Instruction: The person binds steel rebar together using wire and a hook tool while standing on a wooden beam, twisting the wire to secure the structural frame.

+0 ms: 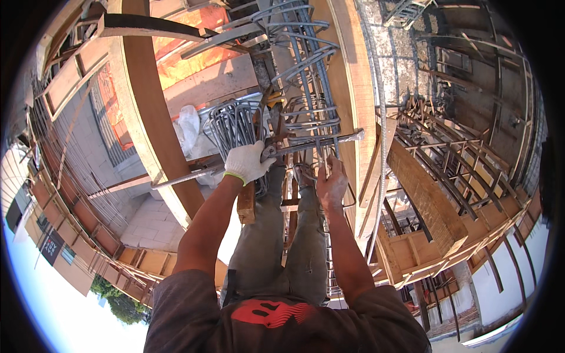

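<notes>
My left hand (pixel 246 162), in a white work glove with a yellow-green cuff, is closed on a grey steel bar (pixel 318 141) lying crosswise over a long rebar cage. The bar's left part (pixel 188 176) shows beyond the glove. To the right, my bare right hand (pixel 332 187) has its fingers drawn together at the cage's edge, below the bar; what they hold, if anything, is hidden. The rebar cage (pixel 309 65) has long ribbed bars and bent stirrups. A bundle of loose stirrups (pixel 232 126) sits just beyond my left hand.
Timber formwork boards flank me, one at left (pixel 147 106) and one at right (pixel 360 76). A wood block (pixel 246 206) lies by my left leg. White plastic (pixel 188 126) and orange sheeting (pixel 194 44) lie farther off. Props and beams (pixel 453 159) stand at a lower level on the right.
</notes>
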The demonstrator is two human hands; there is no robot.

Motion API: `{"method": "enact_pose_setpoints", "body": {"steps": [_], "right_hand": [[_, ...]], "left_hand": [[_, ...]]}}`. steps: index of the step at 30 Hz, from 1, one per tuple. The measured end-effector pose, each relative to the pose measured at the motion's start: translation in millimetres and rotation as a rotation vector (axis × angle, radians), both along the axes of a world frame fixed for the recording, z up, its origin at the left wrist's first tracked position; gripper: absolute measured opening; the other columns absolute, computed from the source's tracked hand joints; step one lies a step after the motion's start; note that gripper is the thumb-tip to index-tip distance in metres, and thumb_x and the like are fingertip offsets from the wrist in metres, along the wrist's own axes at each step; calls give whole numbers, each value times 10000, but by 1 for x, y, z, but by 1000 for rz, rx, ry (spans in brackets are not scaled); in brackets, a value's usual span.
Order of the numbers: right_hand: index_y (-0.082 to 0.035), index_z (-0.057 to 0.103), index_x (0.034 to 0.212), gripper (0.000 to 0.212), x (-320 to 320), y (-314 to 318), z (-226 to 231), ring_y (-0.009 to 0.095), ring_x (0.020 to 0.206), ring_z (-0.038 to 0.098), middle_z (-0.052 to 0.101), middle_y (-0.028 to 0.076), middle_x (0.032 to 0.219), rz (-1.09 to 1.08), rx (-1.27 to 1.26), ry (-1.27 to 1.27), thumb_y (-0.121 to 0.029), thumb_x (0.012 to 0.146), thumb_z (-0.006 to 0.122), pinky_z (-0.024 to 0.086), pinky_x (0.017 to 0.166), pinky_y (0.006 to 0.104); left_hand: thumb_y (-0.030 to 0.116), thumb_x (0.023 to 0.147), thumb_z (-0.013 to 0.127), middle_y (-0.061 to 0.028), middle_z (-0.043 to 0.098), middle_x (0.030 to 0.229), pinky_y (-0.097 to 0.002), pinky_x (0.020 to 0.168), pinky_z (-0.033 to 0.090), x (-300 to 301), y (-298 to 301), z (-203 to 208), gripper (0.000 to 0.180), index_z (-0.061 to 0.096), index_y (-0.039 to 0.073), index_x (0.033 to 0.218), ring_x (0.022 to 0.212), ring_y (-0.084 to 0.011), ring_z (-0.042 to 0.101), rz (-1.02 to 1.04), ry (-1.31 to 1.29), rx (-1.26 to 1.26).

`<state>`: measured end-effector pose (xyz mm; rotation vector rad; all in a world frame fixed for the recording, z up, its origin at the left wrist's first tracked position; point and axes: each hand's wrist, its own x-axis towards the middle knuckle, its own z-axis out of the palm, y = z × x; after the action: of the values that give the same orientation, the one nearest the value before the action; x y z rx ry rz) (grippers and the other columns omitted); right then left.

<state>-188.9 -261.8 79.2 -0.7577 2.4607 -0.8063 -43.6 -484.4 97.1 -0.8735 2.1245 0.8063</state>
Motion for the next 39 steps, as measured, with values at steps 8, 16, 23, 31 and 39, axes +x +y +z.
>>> {"method": "enact_pose_setpoints", "body": {"steps": [8, 16, 23, 31, 39], "right_hand": [[1, 532, 1054, 462, 15, -37, -39, 380, 864, 683, 665, 157, 857, -97, 421, -429, -256, 787, 809, 528, 793, 507], [67, 427, 1183, 601, 40, -31, -40, 465, 1012, 679, 665, 297, 1025, 38, 441, -597, -304, 841, 754, 551, 889, 546], [-43, 636, 1161, 324, -48, -93, 64, 413, 978, 702, 670, 201, 1118, 301, 330, -394, -223, 898, 696, 580, 835, 486], [-149, 678, 1248, 428, -174, -237, 1, 326, 1254, 513, 599, 76, 1293, 867, 166, 390, -27, 840, 634, 440, 1014, 484], [-77, 636, 1051, 259, -161, -167, 1, 339, 1062, 586, 566, 107, 1090, 826, 110, 276, -100, 805, 715, 475, 854, 487]], "left_hand": [[483, 881, 701, -183, 718, 799, -499, 702, 562, 2, 3, -3, 445, 614, 56, 973, 775, -393, 716, 9, 39, -18], [486, 876, 699, -188, 714, 787, -503, 693, 556, -3, 1, -4, 451, 612, 53, 970, 771, -401, 713, 9, 46, -17], [492, 879, 693, -180, 717, 785, -495, 697, 562, 5, 4, -5, 454, 618, 54, 970, 768, -391, 717, 21, 21, -33], [489, 891, 685, -181, 729, 823, -500, 703, 565, -10, -3, 3, 452, 623, 51, 979, 778, -386, 722, -12, 41, -7], [506, 883, 685, -172, 718, 785, -503, 676, 558, 7, 0, -2, 466, 621, 52, 967, 753, -381, 717, 56, 97, -15]]}}
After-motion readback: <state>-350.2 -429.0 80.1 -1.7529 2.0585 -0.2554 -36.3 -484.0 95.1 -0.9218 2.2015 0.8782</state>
